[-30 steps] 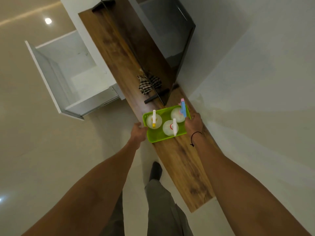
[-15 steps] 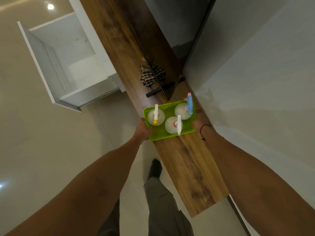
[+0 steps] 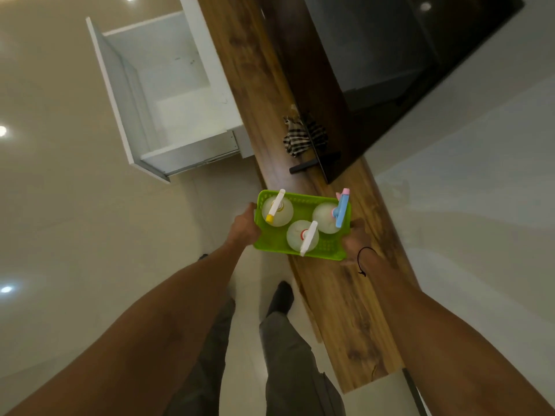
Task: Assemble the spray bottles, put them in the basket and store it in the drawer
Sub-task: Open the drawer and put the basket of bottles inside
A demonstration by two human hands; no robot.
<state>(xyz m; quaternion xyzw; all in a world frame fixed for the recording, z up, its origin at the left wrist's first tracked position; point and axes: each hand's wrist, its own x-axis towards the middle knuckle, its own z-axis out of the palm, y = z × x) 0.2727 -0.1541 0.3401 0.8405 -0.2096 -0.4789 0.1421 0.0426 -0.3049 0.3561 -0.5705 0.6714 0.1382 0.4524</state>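
Gripping green basket [image 3: 322, 246] short ends: left hand [image 3: 244, 226], right hand [image 3: 354, 241]; long axis across body, bottles upright.

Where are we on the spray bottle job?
Done: three spray bottles stand assembled in the green basket. In hand: left hand and right hand grip its ends by the wooden counter. Left: set it in the open drawer, then shut that.

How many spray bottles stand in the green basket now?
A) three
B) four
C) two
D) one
A: the green basket, held by the left hand and the right hand, contains three bottles, with a yellow-tipped, a white and a blue sprayer.
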